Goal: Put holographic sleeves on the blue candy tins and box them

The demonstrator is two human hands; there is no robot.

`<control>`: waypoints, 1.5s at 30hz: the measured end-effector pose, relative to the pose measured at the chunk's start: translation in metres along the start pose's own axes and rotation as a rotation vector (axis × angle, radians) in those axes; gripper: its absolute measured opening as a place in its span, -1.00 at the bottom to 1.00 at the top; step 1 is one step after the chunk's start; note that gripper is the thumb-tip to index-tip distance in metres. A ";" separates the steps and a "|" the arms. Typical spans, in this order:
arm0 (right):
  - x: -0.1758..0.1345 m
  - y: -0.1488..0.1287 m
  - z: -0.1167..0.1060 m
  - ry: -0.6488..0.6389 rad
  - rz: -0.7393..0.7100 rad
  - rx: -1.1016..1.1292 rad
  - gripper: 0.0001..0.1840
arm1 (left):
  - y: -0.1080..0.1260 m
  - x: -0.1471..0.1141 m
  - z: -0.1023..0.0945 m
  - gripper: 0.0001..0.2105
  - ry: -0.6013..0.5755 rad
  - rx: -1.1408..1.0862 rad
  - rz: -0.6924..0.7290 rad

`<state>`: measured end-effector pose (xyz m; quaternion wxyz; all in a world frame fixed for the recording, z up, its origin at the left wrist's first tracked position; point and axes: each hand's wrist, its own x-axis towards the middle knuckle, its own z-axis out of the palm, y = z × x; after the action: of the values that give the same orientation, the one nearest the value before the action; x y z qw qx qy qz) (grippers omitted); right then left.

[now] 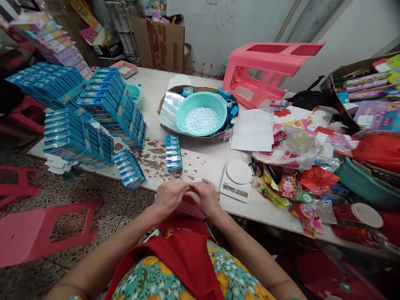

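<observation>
My left hand [169,196] and my right hand [206,199] meet at the table's front edge, fingers curled and fingertips touching. Whatever they may pinch is hidden or too small to name. Just beyond them stands a short row of blue candy boxes [173,153]. Another row of blue boxes [129,168] sits to the left, near the edge. On the right lies a white kitchen scale [236,181] with nothing on its round plate. Farther back, a turquoise basin [201,98] holds many small pale candies [201,121] and rests in an open carton [215,135].
Tall stacks of blue boxes [109,104] fill the table's left side. A pink stool [265,68] lies at the back beside white paper sheets [252,129]. Bags, scissors [256,167] and packets clutter the right. Another pink stool [43,229] stands on the floor at left.
</observation>
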<state>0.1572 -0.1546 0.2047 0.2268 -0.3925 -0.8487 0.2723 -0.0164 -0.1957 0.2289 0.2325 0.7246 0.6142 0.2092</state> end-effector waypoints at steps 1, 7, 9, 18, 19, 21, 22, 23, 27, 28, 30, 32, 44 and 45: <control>0.002 -0.003 0.006 -0.065 -0.006 0.022 -0.82 | -0.002 -0.002 -0.002 -0.75 -0.008 -0.011 -0.034; -0.006 0.039 0.011 -0.260 0.076 0.065 -0.82 | -0.052 -0.030 -0.016 -0.74 0.134 -0.121 -0.304; -0.008 0.059 0.011 -0.266 0.149 0.094 -0.81 | -0.072 -0.037 -0.011 -0.72 0.160 -0.163 -0.392; 0.009 0.101 0.056 -0.166 0.400 0.122 -0.84 | -0.159 -0.038 0.038 -0.69 0.091 -0.278 -0.508; 0.010 0.104 0.062 -0.164 0.421 0.123 -0.84 | -0.168 -0.037 0.043 -0.69 0.073 -0.266 -0.507; 0.009 0.110 0.070 -0.168 0.443 0.141 -0.85 | -0.184 -0.034 0.053 -0.71 0.050 -0.231 -0.485; 0.008 0.113 0.072 -0.171 0.447 0.154 -0.85 | -0.190 -0.033 0.058 -0.72 0.034 -0.213 -0.465; 0.007 0.116 0.072 -0.174 0.453 0.164 -0.84 | -0.194 -0.031 0.061 -0.73 0.010 -0.197 -0.441; -0.001 0.123 0.069 -0.180 0.512 0.198 -0.76 | -0.199 -0.020 0.068 -0.74 -0.174 -0.122 -0.375; -0.002 0.125 0.068 -0.182 0.527 0.216 -0.76 | -0.198 -0.016 0.067 -0.74 -0.217 -0.092 -0.376; 0.000 0.128 0.068 -0.191 0.547 0.266 -0.77 | -0.199 -0.009 0.063 -0.73 -0.262 -0.031 -0.382; 0.007 0.134 0.072 -0.209 0.550 0.330 -0.78 | -0.200 -0.001 0.058 -0.73 -0.276 0.041 -0.389; 0.039 0.162 0.079 -0.240 0.536 0.509 -0.75 | -0.121 0.088 0.078 -0.73 -0.341 -0.071 0.102; 0.037 0.161 0.079 -0.214 0.535 0.508 -0.74 | -0.114 0.100 0.089 -0.72 -0.414 -0.080 0.084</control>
<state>0.1754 -0.0607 0.0487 0.1477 -0.5008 -0.6407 0.5629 -0.0384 -0.0885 0.0912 0.3733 0.7673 0.5136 0.0897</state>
